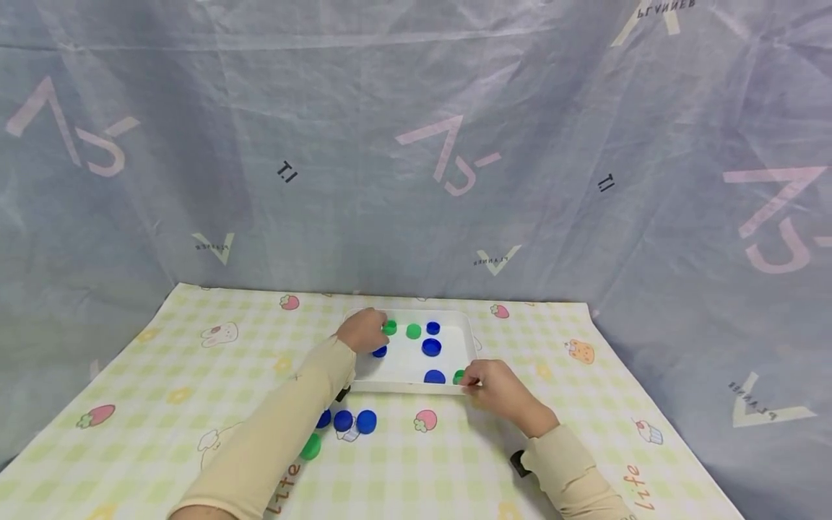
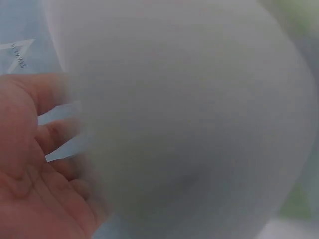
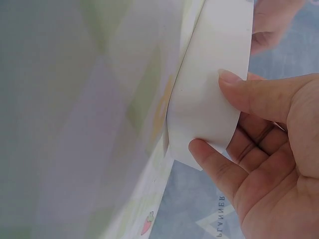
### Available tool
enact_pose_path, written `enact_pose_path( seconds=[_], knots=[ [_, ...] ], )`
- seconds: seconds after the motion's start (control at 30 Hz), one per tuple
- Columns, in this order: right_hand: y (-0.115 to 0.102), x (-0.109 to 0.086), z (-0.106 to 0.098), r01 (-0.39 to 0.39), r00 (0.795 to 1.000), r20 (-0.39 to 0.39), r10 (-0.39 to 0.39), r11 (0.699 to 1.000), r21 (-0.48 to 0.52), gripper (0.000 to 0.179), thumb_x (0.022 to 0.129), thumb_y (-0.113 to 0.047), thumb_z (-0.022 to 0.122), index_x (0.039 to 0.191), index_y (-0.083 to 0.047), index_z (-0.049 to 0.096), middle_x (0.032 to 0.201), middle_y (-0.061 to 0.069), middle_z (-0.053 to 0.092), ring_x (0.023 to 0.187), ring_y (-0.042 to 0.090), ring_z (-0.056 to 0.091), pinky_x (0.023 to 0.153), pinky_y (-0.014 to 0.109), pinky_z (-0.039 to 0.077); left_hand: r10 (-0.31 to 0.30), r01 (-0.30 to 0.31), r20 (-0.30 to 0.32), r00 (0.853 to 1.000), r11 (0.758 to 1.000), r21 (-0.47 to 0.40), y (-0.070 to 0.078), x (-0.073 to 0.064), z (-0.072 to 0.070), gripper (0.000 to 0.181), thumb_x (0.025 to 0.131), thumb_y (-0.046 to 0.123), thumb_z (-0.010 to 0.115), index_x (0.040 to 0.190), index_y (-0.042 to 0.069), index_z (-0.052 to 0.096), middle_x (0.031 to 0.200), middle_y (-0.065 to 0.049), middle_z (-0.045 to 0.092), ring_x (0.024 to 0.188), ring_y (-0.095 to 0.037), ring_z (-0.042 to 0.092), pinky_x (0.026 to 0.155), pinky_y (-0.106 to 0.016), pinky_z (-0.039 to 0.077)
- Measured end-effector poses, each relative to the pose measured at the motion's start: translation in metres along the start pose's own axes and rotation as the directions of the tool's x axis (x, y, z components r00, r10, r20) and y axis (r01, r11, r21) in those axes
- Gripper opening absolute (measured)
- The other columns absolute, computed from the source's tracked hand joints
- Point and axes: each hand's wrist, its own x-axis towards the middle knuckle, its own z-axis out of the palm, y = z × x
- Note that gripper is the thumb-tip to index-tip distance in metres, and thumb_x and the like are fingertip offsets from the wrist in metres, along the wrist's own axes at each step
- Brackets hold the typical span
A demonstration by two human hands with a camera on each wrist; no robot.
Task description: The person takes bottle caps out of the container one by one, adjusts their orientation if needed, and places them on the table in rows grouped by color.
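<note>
A shallow white tray (image 1: 390, 386) lies on the table with green and blue round caps inside. My left hand (image 1: 361, 331) reaches over its left side, fingertips right at a green cap (image 1: 391, 328); a blue cap (image 1: 380, 352) shows just below that hand. In the left wrist view, a blurred pale surface hides the left fingertips. At the front right corner, my right hand (image 1: 497, 386) grips the tray wall (image 3: 209, 64). Its thumb (image 3: 239, 92) and another finger lie against the outer face, the other fingers behind it. Close to these fingers, inside, is another green cap (image 1: 458, 377).
Also in the tray are a flat green cap (image 1: 414, 331) and blue caps (image 1: 432, 347). In front of it, beside the left sleeve (image 1: 279, 426), lie several blue caps (image 1: 367, 422) and a green cap (image 1: 311, 446). A checked tablecloth (image 1: 416, 462) covers the table; a grey curtain (image 1: 364, 144) hangs behind.
</note>
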Motion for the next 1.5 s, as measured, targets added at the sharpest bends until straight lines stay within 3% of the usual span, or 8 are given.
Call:
enact_pose_path(
  seconds=[0.13,0.43,0.7,1.0,1.17,1.33,1.5],
  knots=[
    [-0.002,0.0,0.0,0.0,1.0,0.01,0.0,1.0,0.003,0.016,0.082,0.006,0.074,0.079,-0.01,0.075,0.078,-0.005,0.068,0.071,0.005,0.061,0.066,0.024,0.054,-0.04,0.039,0.02,0.999,0.999,0.014,-0.003,0.0,0.008,0.015,0.089,0.01,0.066,0.076,0.01,0.058,0.07,-0.002,0.051,0.065,-0.018,0.042,0.065,-0.035,0.039],
    [-0.002,0.001,-0.003,-0.004,1.0,0.006,0.004,1.0,-0.005,0.017,0.082,0.007,0.074,0.078,-0.01,0.075,0.079,-0.004,0.068,0.073,0.006,0.063,0.067,0.024,0.054,-0.002,0.004,-0.024,1.0,0.998,0.068,-0.004,0.004,0.011,0.006,0.093,0.007,0.063,0.091,0.006,0.068,0.087,-0.005,0.065,0.079,-0.02,0.06,0.082,-0.041,0.052],
    [-0.001,0.002,-0.002,-0.003,1.0,0.011,0.003,1.0,-0.006,0.014,0.082,0.007,0.074,0.08,-0.006,0.075,0.08,-0.003,0.068,0.074,0.007,0.063,0.068,0.025,0.055,0.03,-0.026,-0.046,0.999,0.997,0.072,-0.003,0.004,0.013,0.014,0.093,0.001,0.062,0.08,0.008,0.062,0.077,-0.004,0.06,0.072,-0.019,0.055,0.076,-0.039,0.05],
    [0.0,0.001,-0.001,-0.023,0.999,0.022,0.023,1.0,-0.014,0.014,0.082,0.006,0.075,0.08,-0.008,0.075,0.082,-0.004,0.069,0.076,0.007,0.064,0.069,0.025,0.055,0.051,-0.046,-0.061,0.997,0.996,0.08,-0.003,0.006,0.019,0.017,0.091,-0.002,0.062,0.078,0.009,0.06,0.078,-0.003,0.058,0.075,-0.018,0.053,0.077,-0.037,0.049],
    [-0.001,0.0,-0.001,-0.016,1.0,0.013,0.016,1.0,-0.016,0.014,0.082,0.005,0.075,0.079,-0.009,0.075,0.079,-0.005,0.067,0.073,0.005,0.062,0.068,0.024,0.054,0.061,-0.056,-0.063,0.996,0.995,0.086,-0.006,0.006,0.023,0.007,0.09,-0.001,0.063,0.09,0.006,0.066,0.082,-0.004,0.055,0.075,-0.018,0.051,0.075,-0.036,0.049],
    [0.0,0.0,0.0,-0.011,1.0,0.015,0.011,1.0,-0.022,0.014,0.083,0.004,0.076,0.079,-0.01,0.075,0.078,-0.007,0.066,0.072,0.004,0.061,0.067,0.024,0.054,0.059,-0.054,-0.053,0.997,0.995,0.083,-0.006,0.005,0.025,0.014,0.09,0.002,0.064,0.103,0.005,0.066,0.088,-0.006,0.054,0.076,-0.018,0.052,0.073,-0.035,0.049],
    [0.0,0.0,0.0,-0.023,1.0,0.016,0.023,1.0,-0.02,0.015,0.083,0.005,0.075,0.079,-0.01,0.075,0.08,-0.006,0.067,0.074,0.005,0.062,0.067,0.024,0.054,0.065,-0.06,-0.074,0.995,0.996,0.067,-0.003,0.006,0.021,0.019,0.089,0.005,0.065,0.107,0.004,0.066,0.094,-0.008,0.056,0.08,-0.019,0.055,0.077,-0.037,0.051]
  ],
)
